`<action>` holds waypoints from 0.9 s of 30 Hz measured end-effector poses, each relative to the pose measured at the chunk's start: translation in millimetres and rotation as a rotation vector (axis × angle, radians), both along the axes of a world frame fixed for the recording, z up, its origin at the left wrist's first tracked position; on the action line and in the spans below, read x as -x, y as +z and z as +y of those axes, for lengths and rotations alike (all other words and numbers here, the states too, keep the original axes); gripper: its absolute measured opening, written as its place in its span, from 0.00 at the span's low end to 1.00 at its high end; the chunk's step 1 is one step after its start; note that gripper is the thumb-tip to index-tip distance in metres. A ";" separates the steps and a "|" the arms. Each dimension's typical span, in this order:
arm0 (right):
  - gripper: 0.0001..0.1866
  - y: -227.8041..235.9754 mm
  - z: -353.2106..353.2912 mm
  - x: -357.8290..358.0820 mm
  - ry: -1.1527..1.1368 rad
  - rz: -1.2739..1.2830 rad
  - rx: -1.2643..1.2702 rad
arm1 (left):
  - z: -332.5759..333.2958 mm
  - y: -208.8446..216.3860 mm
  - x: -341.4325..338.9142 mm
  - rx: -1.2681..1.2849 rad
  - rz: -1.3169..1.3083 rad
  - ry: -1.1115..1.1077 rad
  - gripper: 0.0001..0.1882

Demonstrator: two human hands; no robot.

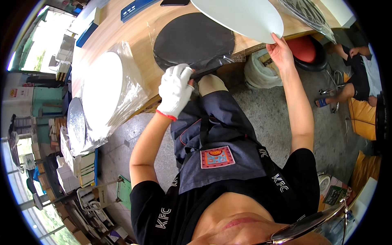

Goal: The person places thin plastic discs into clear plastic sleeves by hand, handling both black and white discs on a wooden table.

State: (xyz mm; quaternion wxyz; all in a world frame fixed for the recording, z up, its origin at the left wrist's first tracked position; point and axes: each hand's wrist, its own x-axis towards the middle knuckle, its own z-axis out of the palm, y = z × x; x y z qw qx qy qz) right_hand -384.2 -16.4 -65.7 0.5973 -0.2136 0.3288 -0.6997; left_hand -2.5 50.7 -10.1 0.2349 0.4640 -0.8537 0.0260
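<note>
My right hand (280, 52) is bare and pinches the near edge of a large pale oval board (241, 15), which tilts over the table's far side. My left hand (176, 87) wears a white knitted glove with a red cuff. Its fingers are curled at the table's front edge, beside a dark strip; what they hold, if anything, is hidden. Just beyond it, a black oval board (194, 38) lies flat on the table with clear plastic film around it. The pale board overlaps the black one's upper right in the picture.
White oval boards (102, 87) in clear plastic overhang the wooden table (136, 61) at left. Wrapped dark ovals (308, 14) lie far right. A blue box (136, 9) stands at the back. Below are a lined bin (259, 73) and a red stool (304, 53); another person (359, 77) sits right.
</note>
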 end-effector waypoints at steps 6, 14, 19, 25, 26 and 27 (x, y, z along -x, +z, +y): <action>0.14 -1.5 14.7 -35.8 -0.017 -0.049 -0.008 | -12.0 -6.9 -25.9 -0.082 -0.224 -0.040 0.25; 0.15 -6.3 -83.2 -0.4 -0.151 0.269 -0.149 | -24.4 7.7 -44.5 -0.270 -0.278 -0.027 0.24; 0.24 5.9 -76.5 28.4 0.064 0.873 -0.572 | -28.9 13.5 -51.7 -0.354 -0.130 -0.028 0.19; 0.19 50.3 20.0 -84.8 -0.044 1.819 0.514 | -13.2 -14.7 3.6 0.028 0.060 -0.175 0.23; 0.16 40.1 22.2 -98.0 -0.111 1.864 0.914 | -13.2 -25.7 11.3 0.063 0.094 -0.144 0.23; 0.15 31.9 21.6 -101.7 -0.105 1.940 0.917 | -15.8 -30.3 17.1 0.070 0.109 -0.119 0.23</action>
